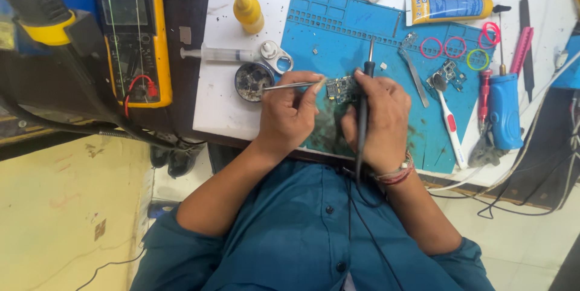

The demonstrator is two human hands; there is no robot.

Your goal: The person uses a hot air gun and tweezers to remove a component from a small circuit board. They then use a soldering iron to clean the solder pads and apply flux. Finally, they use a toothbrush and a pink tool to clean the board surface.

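While left hand point(290, 113) grips tweezers point(290, 86) — right hand point(374, 119) | soldering iron point(362, 116) | circuit board point(341, 89)

even, bright light is falling from above, casting only soft shadows; the white table point(241, 110) is glaring slightly, and the frame's edges are perhaps blurring a little.

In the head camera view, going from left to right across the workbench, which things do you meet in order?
Yellow multimeter → yellow squeeze bottle → left hand holding tweezers → small circuit board → right hand → white toothbrush → blue electric screwdriver.
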